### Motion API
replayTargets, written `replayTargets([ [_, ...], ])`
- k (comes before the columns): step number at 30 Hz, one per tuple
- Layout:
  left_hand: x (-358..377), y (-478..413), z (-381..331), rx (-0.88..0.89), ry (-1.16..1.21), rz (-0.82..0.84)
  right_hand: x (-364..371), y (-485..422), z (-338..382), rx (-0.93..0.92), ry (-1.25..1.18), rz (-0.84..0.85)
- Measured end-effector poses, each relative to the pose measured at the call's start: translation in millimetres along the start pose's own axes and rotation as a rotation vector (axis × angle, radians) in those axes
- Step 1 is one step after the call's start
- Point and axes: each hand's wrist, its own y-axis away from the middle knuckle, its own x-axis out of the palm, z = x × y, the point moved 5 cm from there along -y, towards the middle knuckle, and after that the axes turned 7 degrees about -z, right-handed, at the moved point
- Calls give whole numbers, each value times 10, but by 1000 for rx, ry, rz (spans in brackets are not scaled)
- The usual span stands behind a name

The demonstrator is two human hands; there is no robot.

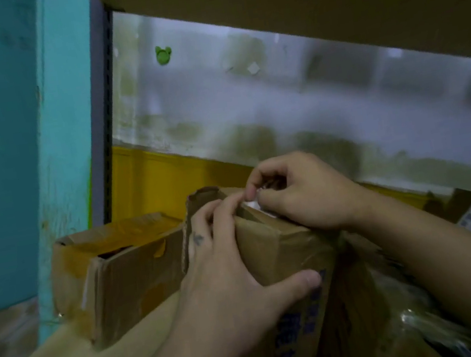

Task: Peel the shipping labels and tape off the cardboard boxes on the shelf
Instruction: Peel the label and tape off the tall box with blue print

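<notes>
left hand [220, 272] grips cardboard box [281, 251] (thumb splayed) | right hand [301, 196] fingers [254, 180] pinch white label [252, 205]

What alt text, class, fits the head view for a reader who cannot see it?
The right hand pinches a white label scrap at the top edge of a cardboard box while the left hand grips the box.

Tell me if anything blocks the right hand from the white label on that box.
Nothing visible does. The right hand pinches the white label at the top edge of the box; the left hand grips the box just beside it, not over it.
</notes>
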Motion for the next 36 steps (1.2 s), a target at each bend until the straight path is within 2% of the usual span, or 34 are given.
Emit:
replayTargets([
  [10,-136,-214,290,-2,184,153,-15,-77,-109,121,10,13],
  [16,10,-123,184,1,186,-52,87,-44,-157,156,26,106],
  [20,133,-95,162,14,191,-178,57,-37,-124,124,88,80],
  [36,157,-71,228,25,342,-146,113,-108,-27,102,62,146],
])
